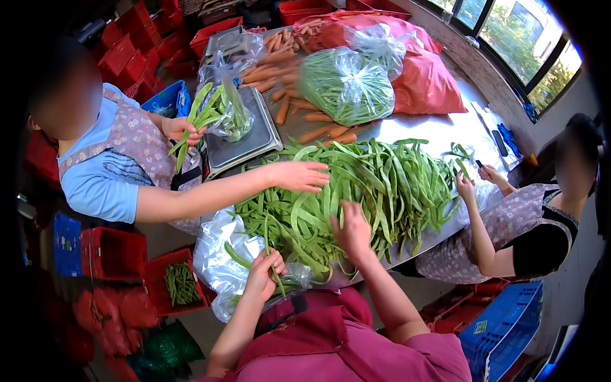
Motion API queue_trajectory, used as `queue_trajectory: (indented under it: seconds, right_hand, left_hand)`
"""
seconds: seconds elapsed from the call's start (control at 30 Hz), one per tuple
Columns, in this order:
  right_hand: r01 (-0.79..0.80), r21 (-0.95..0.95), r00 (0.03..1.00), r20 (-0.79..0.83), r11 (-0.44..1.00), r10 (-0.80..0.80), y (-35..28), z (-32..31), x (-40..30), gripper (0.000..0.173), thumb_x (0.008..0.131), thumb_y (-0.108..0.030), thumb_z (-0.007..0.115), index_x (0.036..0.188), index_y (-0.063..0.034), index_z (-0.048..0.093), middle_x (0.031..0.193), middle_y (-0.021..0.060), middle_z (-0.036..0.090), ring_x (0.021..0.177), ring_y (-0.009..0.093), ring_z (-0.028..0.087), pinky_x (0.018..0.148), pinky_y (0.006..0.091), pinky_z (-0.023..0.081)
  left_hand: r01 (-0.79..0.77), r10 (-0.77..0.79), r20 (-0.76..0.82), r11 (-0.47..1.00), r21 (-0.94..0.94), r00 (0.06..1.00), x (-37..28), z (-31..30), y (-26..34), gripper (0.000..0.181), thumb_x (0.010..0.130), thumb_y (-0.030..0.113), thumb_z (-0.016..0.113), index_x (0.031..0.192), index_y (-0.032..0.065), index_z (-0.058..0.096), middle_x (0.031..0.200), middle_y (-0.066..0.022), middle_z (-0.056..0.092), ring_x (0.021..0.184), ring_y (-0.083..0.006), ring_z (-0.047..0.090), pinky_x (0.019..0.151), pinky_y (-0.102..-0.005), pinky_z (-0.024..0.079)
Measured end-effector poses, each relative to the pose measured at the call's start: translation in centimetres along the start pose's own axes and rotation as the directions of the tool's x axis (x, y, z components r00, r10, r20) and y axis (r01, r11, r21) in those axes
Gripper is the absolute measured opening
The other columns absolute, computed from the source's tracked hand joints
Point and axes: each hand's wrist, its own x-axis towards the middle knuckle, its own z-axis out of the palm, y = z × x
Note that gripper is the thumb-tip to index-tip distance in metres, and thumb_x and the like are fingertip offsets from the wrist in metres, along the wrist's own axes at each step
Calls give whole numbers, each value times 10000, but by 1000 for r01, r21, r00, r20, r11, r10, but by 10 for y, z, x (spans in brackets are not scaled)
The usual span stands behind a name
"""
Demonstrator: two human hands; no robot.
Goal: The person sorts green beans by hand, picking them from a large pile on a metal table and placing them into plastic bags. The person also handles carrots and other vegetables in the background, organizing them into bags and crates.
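Note:
A large heap of flat green beans [353,186] covers the near part of a metal table [434,238]. My left hand [265,274] grips a couple of long flat beans [238,255] above a clear plastic bag [222,267] at the table's front left. At the near side of the heap, my right hand [353,231] reaches in with bent fingers touching the beans; whether it pinches one is hidden. Just beyond, a co-worker's hand [300,176] hovers over or rests on the same heap. That person's other hand [186,131] holds a bunch of flat beans.
A weighing scale [243,129] carries a clear bag of beans [234,119]. Carrots [272,71], a full bag of thin green beans [348,86] and red sacks [425,76] lie farther back. Another co-worker's hand [465,186] works at the right. Red crates [112,253] stand at floor level left.

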Motion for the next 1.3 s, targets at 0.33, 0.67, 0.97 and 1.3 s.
queue_trajectory:
  seconds: [0.33,0.67,0.97,1.3]
  right_hand:
    - [-101,166,981,182,981,71,22,30,8,302,761,-214,699,981,-55,568,824,107,627,751,305,621,626,377,486]
    - [-677,735,736,672,48,89,-26,-42,6,247,930,-189,561,1139,-62,599,813,-52,593,575,6,415,480,168,297]
    - [-798,250,563,634,-549,-529,-38,-44,-16,454,903,-216,576,1306,-36,466,821,-49,462,663,59,420,571,217,378]
    - [-308,617,640,697,724,-322,-62,-100,0,226,863,-116,649,1070,-24,660,851,72,677,677,78,585,576,250,487]
  left_hand:
    - [18,-18,15,1000,21,1000,-2,-5,-2,54,909,82,542,882,119,513,674,22,436,600,-100,440,615,-270,401]
    - [1,-2,64,1000,17,998,-1,7,0,56,923,118,546,968,88,561,707,-5,502,588,-118,455,572,-265,396]
    - [27,-33,139,999,44,990,6,26,3,94,921,130,551,1007,90,557,962,-56,626,862,-163,614,754,-315,513]
    - [21,-10,113,995,-97,994,1,19,-5,149,915,113,569,1060,121,532,1002,-62,579,860,-188,578,766,-347,481]
